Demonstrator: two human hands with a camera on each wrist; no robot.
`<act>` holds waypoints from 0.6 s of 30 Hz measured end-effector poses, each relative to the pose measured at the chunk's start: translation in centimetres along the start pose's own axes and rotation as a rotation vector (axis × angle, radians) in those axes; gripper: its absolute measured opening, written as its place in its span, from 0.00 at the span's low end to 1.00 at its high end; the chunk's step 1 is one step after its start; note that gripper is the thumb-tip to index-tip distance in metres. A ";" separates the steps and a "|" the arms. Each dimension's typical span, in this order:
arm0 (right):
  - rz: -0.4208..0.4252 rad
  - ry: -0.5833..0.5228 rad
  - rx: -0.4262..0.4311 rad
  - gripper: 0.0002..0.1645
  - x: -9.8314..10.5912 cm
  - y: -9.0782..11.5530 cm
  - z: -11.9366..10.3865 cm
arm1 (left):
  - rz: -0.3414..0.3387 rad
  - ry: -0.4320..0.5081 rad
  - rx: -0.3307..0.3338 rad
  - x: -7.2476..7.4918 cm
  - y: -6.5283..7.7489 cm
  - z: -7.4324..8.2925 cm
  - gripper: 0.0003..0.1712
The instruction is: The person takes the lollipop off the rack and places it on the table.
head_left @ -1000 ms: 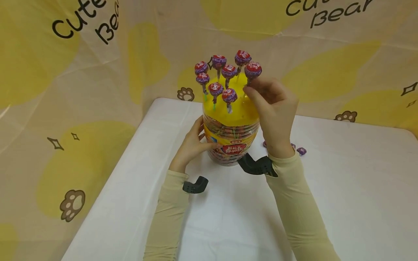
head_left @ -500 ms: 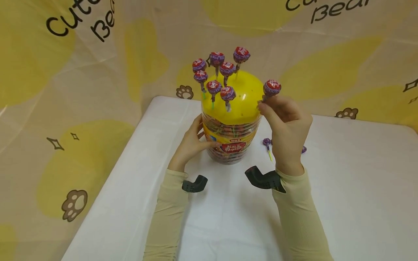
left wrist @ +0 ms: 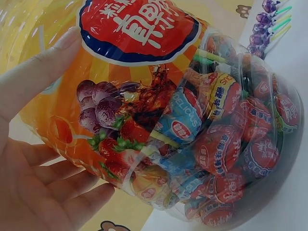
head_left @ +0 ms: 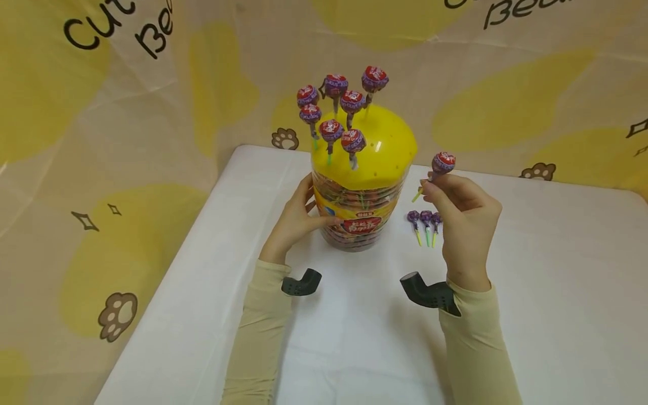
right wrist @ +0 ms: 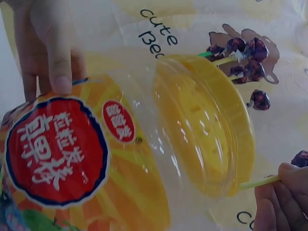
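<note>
A clear plastic jar (head_left: 334,196) full of wrapped lollipops stands upright on the white table, its yellow lid (head_left: 390,147) on top. Several purple-and-red lollipops (head_left: 352,140) stick up from holes in the lid, grouped toward its left and back. My left hand (head_left: 289,228) holds the jar's left side, thumb across the label (left wrist: 139,29) and fingers round behind. Off to the right of the lid, my right hand (head_left: 468,228) pinches one lollipop (head_left: 443,162) by its stick. That stick (right wrist: 260,182) is yellow-green and clear of the lid holes in the head view.
Right of the jar, a row of lollipops (head_left: 426,217) lies on the white table (head_left: 349,337), sticks toward me; my right hand hides part of the row. A yellow-patterned cloth (head_left: 506,101) hangs behind the table. Each wrist carries a black camera mount (head_left: 427,291).
My right hand has drawn a lollipop out of the lid's right side and carried it right and down. More of the row on the table shows. The left hand keeps its hold.
</note>
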State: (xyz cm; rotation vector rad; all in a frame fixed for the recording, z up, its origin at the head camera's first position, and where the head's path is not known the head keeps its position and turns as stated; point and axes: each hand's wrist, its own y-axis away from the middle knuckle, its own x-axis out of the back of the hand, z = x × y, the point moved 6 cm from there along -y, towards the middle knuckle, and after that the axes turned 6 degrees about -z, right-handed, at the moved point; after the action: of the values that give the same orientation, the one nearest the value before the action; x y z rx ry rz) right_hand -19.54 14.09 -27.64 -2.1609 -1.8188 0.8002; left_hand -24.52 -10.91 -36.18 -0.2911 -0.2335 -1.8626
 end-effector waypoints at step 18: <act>0.120 -0.014 -0.359 0.04 10.5 0.2 2.9 | -0.001 0.013 0.035 0.0 0.0 0.0 0.60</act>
State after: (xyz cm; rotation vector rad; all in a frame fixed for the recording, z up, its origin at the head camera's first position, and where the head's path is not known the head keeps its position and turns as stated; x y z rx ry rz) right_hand -19.90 23.62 -32.99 -2.5075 -1.9822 0.5443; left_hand -24.52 -10.93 -36.22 -0.2550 -0.2573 -1.8592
